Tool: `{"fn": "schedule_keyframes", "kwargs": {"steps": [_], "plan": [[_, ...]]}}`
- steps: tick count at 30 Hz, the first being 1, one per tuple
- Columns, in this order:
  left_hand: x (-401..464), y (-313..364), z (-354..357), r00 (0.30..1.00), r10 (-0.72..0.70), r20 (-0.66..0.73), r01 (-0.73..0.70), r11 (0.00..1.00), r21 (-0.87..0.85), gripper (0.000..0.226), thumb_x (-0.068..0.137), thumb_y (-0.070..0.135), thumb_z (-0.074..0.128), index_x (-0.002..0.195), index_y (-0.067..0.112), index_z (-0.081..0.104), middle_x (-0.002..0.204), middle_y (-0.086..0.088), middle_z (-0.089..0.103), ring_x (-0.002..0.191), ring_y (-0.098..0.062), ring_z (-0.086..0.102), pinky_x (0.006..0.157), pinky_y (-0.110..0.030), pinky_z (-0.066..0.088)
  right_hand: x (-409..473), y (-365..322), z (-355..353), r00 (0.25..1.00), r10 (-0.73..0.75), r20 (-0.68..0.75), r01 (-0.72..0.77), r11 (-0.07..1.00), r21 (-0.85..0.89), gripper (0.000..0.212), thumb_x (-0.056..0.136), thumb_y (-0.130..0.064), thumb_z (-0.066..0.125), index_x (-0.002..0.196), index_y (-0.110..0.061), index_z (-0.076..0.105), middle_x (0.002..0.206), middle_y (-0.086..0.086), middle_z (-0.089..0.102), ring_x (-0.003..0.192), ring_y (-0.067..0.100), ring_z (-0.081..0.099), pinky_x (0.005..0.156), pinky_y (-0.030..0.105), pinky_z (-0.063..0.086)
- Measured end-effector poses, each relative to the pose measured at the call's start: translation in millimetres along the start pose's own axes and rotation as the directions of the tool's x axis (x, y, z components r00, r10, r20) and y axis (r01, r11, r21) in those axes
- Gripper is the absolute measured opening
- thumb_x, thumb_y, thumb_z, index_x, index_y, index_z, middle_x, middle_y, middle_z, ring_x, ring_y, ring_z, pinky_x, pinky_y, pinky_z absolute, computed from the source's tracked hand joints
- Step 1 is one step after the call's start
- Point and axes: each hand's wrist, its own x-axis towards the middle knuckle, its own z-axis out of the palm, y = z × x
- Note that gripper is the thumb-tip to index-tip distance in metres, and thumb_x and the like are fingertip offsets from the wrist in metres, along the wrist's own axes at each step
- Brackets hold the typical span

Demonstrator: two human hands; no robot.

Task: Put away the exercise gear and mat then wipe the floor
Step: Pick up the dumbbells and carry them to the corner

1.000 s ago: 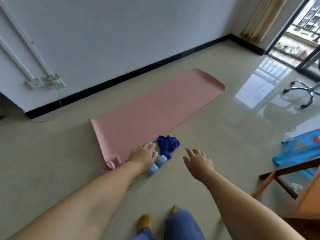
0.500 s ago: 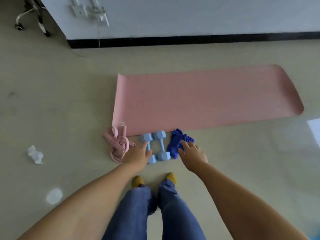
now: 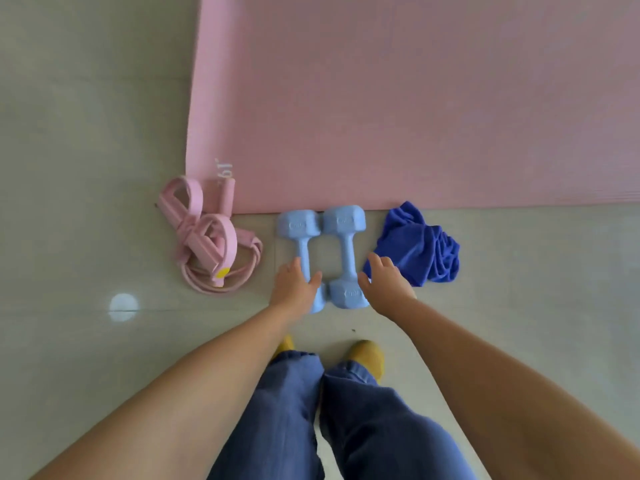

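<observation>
legs in blue trousers and two yellow shoes (image 3: 367, 356) fill the near edge at 6 o'clock, with both bare forearms reaching forward over them toward the floor (image 3: 69, 98).

just past the shoes, the left hand (image 3: 294, 289) is on the left dumbbell (image 3: 303, 251), its fingers on one side of the bar and the thumb on the other, starting to curl round it. the right hand (image 3: 388, 285) is spread, fingers relaxed, beside the near head of the right dumbbell (image 3: 346, 258); whether it touches is unclear. the two pale blue dumbbells lie side by side, touching, bars pointing to 12 o'clock.

at 3 o'clock from the weights, a crumpled blue cloth (image 3: 420, 251) lies just beside the right hand. at 9 o'clock, a tangled pink jump rope and band (image 3: 207, 244). beyond everything, at 12 o'clock, the pink mat (image 3: 398, 98) lies flat and unrolled, its near edge meeting the dumbbell heads.

likely risks: the left grip sits near one end of the bar, so the weight may tip or slip as it lifts; a dropped dumbbell could land on the shoes close below. the right hand could snag the cloth.

writing: small white print at the mat's near left corner, perhaps digits, not dependable. embossed marks on the dumbbell heads are too small to read.
</observation>
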Motion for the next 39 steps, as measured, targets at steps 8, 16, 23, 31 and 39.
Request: {"fn": "schedule_keyframes", "kwargs": {"steps": [8,16,23,31,39], "plan": [[156,-27,47,0.981,-0.144,0.131,0.195,0.755,-0.627,0.028,0.088,0.024,0.065,0.108,0.005,0.057,0.091,-0.01,0.07,0.078,-0.022,0.065,0.071,-0.031,0.05,144,7,69,0.993,0.117,-0.005,-0.102,0.878,0.469,0.032,0.091,-0.026,0.054,0.115,-0.005,0.049,0.1,0.009,0.06,0.084,0.025,0.061,0.07,0.032,0.044],[158,-30,62,0.97,-0.205,0.133,0.226,0.537,-0.813,0.025,0.084,0.014,0.061,0.061,0.012,0.05,0.049,-0.005,0.047,0.038,-0.015,0.043,0.046,-0.024,0.036,163,-1,82,0.965,0.255,0.053,-0.198,0.584,0.787,0.023,0.083,-0.011,0.056,0.062,-0.008,0.048,0.052,0.009,0.048,0.041,0.022,0.042,0.046,0.026,0.038],[78,-20,-3,0.96,-0.266,0.09,0.233,0.578,-0.782,0.028,0.082,0.014,0.055,0.056,0.011,0.043,0.032,0.004,0.042,0.03,-0.014,0.04,0.046,-0.025,0.035,71,-10,26,0.956,0.292,0.034,-0.223,0.642,0.734,0.019,0.08,-0.012,0.053,0.063,-0.011,0.044,0.051,0.006,0.047,0.041,0.02,0.041,0.048,0.026,0.038],[-107,27,-102,0.951,-0.287,0.111,0.265,0.584,-0.767,0.026,0.08,0.01,0.054,0.057,0.01,0.044,0.037,-0.001,0.042,0.031,-0.018,0.038,0.045,-0.024,0.034,-105,-58,-72,0.952,0.288,0.1,-0.258,0.588,0.766,0.018,0.083,-0.011,0.054,0.067,-0.008,0.047,0.051,0.008,0.048,0.04,0.02,0.043,0.049,0.029,0.04],[-268,85,-173,0.981,-0.184,0.069,0.177,0.68,-0.711,0.019,0.081,0.01,0.055,0.065,0.01,0.045,0.048,-0.006,0.044,0.033,-0.017,0.037,0.042,-0.021,0.035,-252,-96,-162,0.966,0.249,0.074,-0.187,0.47,0.863,0.016,0.082,-0.01,0.052,0.067,-0.008,0.046,0.051,0.007,0.047,0.037,0.017,0.041,0.046,0.025,0.039]]}}
